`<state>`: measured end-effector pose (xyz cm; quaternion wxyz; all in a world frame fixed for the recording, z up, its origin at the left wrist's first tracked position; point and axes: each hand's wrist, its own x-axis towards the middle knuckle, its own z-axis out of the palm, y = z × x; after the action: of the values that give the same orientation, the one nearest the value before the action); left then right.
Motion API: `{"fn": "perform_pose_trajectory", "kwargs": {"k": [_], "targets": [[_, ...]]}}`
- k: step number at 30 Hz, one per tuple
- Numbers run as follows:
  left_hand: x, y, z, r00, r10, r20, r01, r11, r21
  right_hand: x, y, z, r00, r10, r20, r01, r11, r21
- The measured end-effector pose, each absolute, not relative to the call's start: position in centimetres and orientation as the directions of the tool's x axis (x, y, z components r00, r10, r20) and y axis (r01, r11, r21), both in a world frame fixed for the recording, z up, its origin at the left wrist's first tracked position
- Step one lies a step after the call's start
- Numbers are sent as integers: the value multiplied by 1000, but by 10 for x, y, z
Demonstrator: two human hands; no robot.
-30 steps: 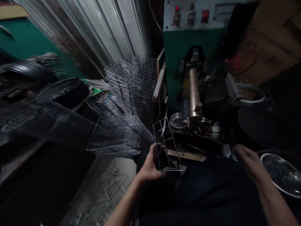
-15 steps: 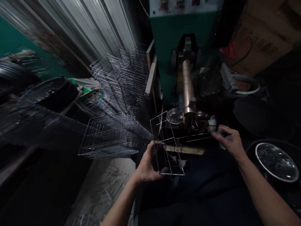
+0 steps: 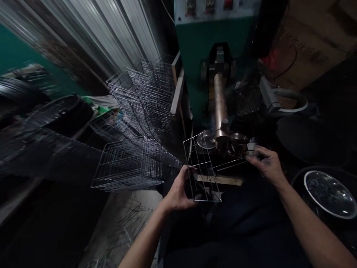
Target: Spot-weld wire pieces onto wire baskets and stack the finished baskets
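Note:
My left hand (image 3: pixel 180 193) grips the near left side of a small wire grid frame (image 3: pixel 202 169), which stands tilted in front of me. My right hand (image 3: pixel 266 163) pinches the end of a thin wire rod (image 3: pixel 232 163) that reaches leftward across the frame's far part. Just behind the frame, the copper-coloured arm (image 3: pixel 219 108) of a green welding machine (image 3: pixel 212 56) ends in a tip right above it. Small metal dishes (image 3: pixel 205 140) sit beside that tip.
Stacks of finished wire grids (image 3: pixel 131 163) fan out to the left, more leaning behind (image 3: pixel 150 93). A round metal bowl (image 3: pixel 329 193) of small wire pieces lies at the right. Loose wire bits litter the floor (image 3: pixel 131 219). A wooden strip (image 3: pixel 220 180) lies under the frame.
My right hand came from the bowl side toward the frame, bringing a wire rod across it. The frame has been lifted slightly toward the welding arm. The camera shifted left.

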<state>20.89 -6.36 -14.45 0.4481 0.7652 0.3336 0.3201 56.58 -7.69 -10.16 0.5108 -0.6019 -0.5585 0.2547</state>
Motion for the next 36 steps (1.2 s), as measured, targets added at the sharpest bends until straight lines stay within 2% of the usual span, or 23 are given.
{"fn": "perform_pose_trajectory", "kwargs": {"k": [12, 36], "targets": [[227, -43, -172, 573, 797, 191, 202, -363, 910, 573, -46, -131, 195, 935, 295, 457, 180, -871], [255, -13, -175, 521, 817, 249, 99, -347, 932, 599, -7, -147, 147, 953, 263, 520, 152, -840]]}}
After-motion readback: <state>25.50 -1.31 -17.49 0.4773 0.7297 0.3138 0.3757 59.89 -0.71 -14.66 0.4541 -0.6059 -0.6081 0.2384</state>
